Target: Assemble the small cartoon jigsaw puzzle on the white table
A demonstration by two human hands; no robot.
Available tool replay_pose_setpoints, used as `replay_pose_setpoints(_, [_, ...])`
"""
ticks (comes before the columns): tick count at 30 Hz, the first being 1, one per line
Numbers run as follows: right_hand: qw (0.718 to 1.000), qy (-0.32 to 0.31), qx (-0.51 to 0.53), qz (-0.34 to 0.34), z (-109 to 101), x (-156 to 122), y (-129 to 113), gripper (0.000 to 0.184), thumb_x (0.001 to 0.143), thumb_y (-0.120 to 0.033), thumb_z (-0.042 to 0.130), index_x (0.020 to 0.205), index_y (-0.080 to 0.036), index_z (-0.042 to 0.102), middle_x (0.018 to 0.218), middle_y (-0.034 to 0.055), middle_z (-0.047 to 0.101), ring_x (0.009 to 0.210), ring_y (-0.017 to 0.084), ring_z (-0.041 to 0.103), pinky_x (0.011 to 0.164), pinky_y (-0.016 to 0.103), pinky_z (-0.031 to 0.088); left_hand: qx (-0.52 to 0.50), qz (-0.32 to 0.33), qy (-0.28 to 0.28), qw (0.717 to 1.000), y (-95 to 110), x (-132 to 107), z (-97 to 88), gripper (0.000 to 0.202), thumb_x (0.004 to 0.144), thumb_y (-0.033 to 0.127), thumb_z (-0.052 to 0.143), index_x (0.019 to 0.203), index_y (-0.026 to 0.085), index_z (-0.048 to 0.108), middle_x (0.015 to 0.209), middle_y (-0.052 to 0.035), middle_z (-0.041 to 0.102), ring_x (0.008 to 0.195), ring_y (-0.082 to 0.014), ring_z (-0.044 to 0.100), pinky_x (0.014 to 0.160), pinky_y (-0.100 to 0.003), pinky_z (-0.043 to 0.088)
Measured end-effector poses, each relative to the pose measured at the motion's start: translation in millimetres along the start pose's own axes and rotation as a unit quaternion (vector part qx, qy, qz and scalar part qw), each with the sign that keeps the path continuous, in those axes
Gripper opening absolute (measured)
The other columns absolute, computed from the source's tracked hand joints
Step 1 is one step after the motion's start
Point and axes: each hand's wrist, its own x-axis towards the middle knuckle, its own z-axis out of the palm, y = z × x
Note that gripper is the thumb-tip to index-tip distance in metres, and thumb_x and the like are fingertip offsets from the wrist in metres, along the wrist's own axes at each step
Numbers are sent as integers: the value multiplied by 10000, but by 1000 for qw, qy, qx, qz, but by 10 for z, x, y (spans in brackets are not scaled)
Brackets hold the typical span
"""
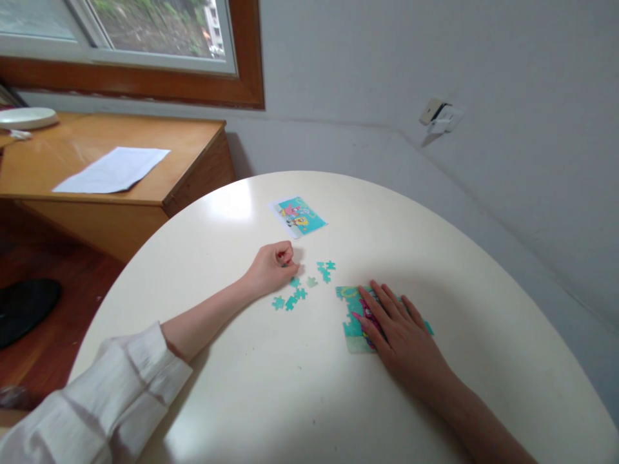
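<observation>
My right hand (399,332) lies flat, fingers spread, over a partly joined jigsaw puzzle (355,341) with a teal background and a pink figure. Much of the puzzle is hidden under that hand, and its left edge is jagged. To the left, my left hand (273,267) is curled with thumb and fingers drawn together just above the table; what they hold, if anything, is hidden. Several loose teal jigsaw pieces (291,303) are scattered beside and below it. A small group of pieces (326,276) lies between the two hands, near a paler piece (312,281).
A picture card (304,218) with cartoon figures lies farther back on the round white table (232,386). At the left stands a wooden desk (193,148) bearing a white paper sheet (113,169). A wall with a socket (442,118) bounds the right side.
</observation>
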Motion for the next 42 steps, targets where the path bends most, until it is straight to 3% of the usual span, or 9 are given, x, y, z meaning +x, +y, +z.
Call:
replay_pose_setpoints(10, [1000,12,1,1,34,4,3,498,907,-431,232,1346,-238,368,1417,62,344,1301,208,303,1046,441,270,11,-15,17,1000,-8,15,3,333,619,313,637,556,179,339,486,77,339,461,-52,292,450,-178,206])
replay_pose_setpoints(20, [1000,17,-8,-1,23,3,-14,497,911,-428,214,1344,-241,372,1414,58,349,1294,209,318,1034,441,288,1,14,16,1000,69,-15,33,377,675,300,590,528,183,263,506,73,285,496,-59,272,490,-189,236])
replay_pose_setpoints(25, [1000,14,-6,1,22,1,-12,499,910,-429,222,1349,-238,362,1416,56,343,1298,208,310,1038,440,285,13,-2,59,998,81,-13,26,434,701,413,561,493,182,259,482,76,222,464,-54,231,460,-192,206])
replay_pose_setpoints(31, [1000,17,-5,-1,33,-2,-1,491,909,-425,230,1348,-248,363,1416,53,346,1299,207,308,1042,438,277,-10,-15,28,999,100,-32,0,530,744,591,452,476,187,240,465,69,191,429,-51,196,417,-203,171])
replay_pose_setpoints(36, [1000,14,-6,1,24,1,-7,497,909,-435,225,1345,-243,368,1415,56,346,1299,205,308,1039,441,284,-30,11,36,999,103,-36,-19,564,757,649,384,457,182,285,436,57,246,421,-62,236,431,-221,210])
replay_pose_setpoints(42, [1000,11,-11,2,18,-1,-17,510,910,-445,206,1338,-231,383,1407,62,358,1296,212,314,1031,450,297,-25,-31,80,996,76,-21,16,585,749,684,347,437,193,293,391,55,257,388,-65,235,417,-236,205])
